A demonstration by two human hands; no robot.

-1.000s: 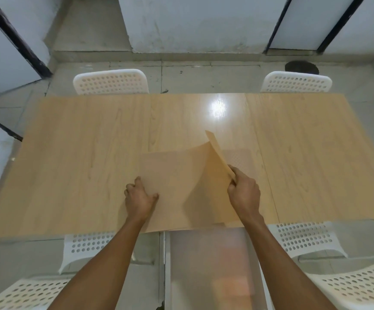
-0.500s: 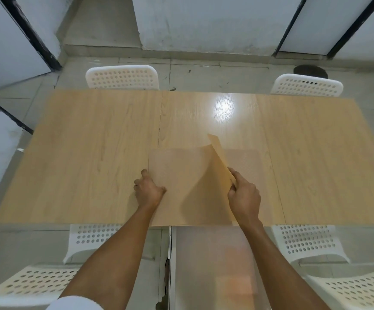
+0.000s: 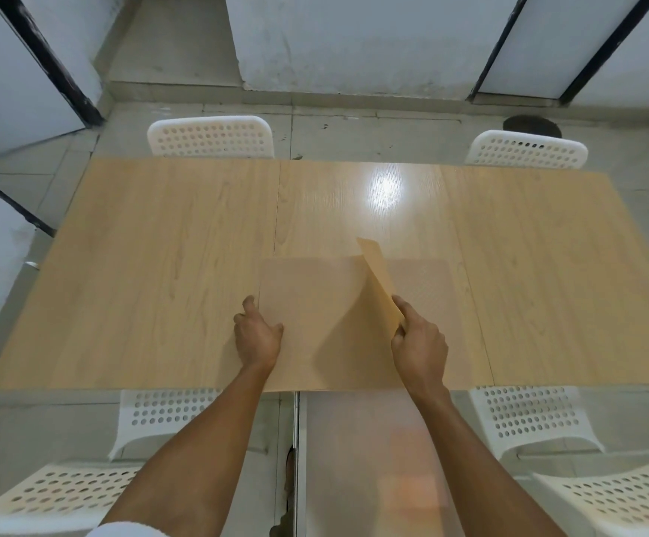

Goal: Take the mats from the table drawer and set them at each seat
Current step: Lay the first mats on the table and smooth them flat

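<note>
Thin, translucent tan mats (image 3: 311,304) lie stacked at the near middle of the wooden table (image 3: 160,246). My left hand (image 3: 258,335) grips the stack's left edge. My right hand (image 3: 417,337) pinches the right edge of the top mat (image 3: 379,281) and holds it lifted and curled over, so a lower mat (image 3: 423,288) shows flat beneath it on the right. The open drawer (image 3: 373,459) juts out below the table's near edge between my forearms; its inside looks pale and blurred.
Two white perforated chairs (image 3: 210,137) (image 3: 526,151) stand at the far side. Two more (image 3: 160,416) (image 3: 528,416) are tucked under the near edge, and others (image 3: 55,498) (image 3: 617,498) stand at the bottom corners. White walls with dark frames lie behind.
The view has shifted slightly, so the table sits lower and further right in frame. Both hands keep their hold; the lifted right edge of the top mat stays raised about the same.
</note>
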